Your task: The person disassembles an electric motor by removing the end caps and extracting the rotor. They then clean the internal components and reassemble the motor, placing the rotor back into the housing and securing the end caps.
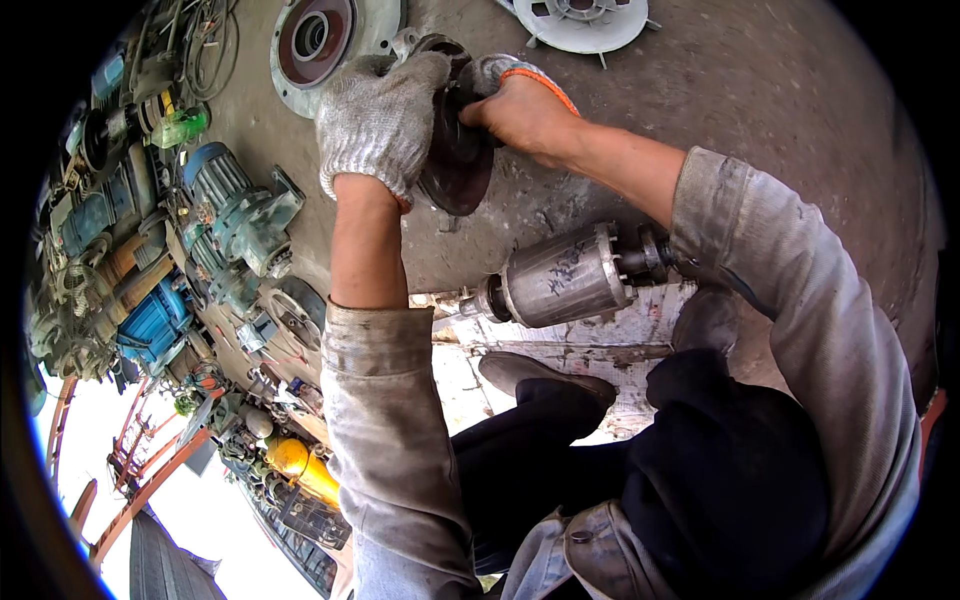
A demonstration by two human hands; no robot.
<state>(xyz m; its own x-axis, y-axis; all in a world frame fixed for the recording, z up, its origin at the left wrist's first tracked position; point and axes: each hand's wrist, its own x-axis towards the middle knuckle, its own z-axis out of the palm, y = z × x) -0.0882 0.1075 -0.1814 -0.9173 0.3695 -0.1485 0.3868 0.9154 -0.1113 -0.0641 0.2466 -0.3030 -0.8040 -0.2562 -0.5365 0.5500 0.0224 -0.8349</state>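
My left hand [380, 115], in a worn grey-white knit glove, grips the rim of a dark, round metal motor end cover [460, 180], which is held up on edge. At its other side my right hand [525, 115] is closed with the bare thumb pressed at its middle. A glove with an orange edge shows over part of the right hand, and its fingertips are hidden. Below the end cover lies a motor rotor [560, 275], a grey cylinder with a shaft at each end.
A larger flange [290, 85] with a dark red centre lies beyond my left hand. A pale fan wheel [580, 30] is at the far edge. Motors [235, 210] and mixed parts crowd the left. My shoe [545, 380] rests on a whitish board [640, 345] near the rotor.
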